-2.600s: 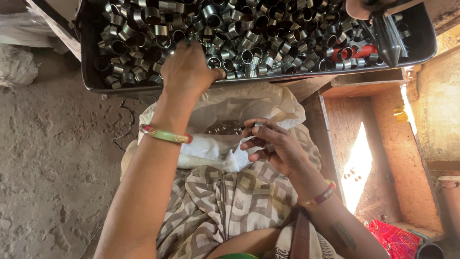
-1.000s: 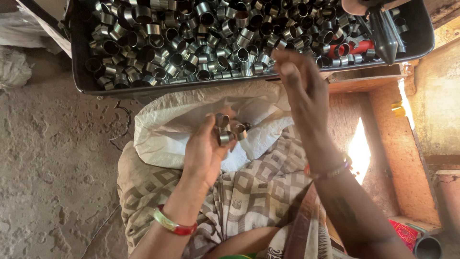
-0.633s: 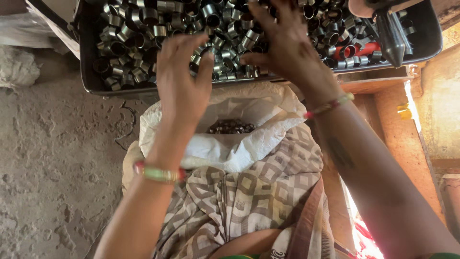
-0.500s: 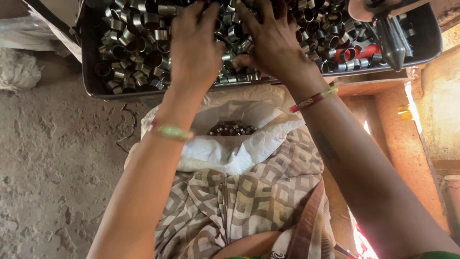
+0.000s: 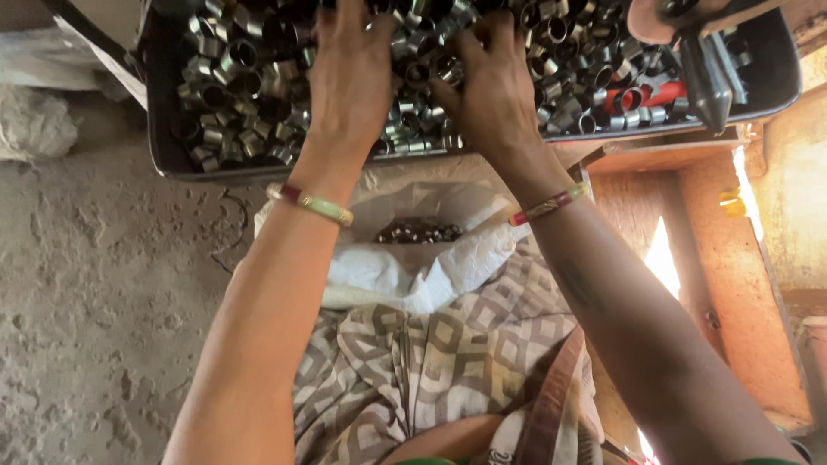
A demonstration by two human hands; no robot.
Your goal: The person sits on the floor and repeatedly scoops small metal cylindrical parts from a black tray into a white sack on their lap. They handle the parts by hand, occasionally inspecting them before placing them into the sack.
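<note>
Lap: white sack [image 5: 413, 258], mouth open, small metal parts inside. Beyond: dark tray [image 5: 164, 146] heaped with metal rings [image 5: 241, 77]. Left hand [image 5: 349, 77] and right hand [image 5: 491, 90] spread, fingers buried in rings; grasp cannot be told. Risk: rings may spill past the sack mouth. Half a second earlier: hands sat slightly shallower.

Rough grey floor [image 5: 95, 310], orange-brown wooden frame [image 5: 732, 250] at right.
Bright light patch [image 5: 662, 258] falls inside the frame; crumpled pale sacking [image 5: 34, 129] lies far left.
</note>
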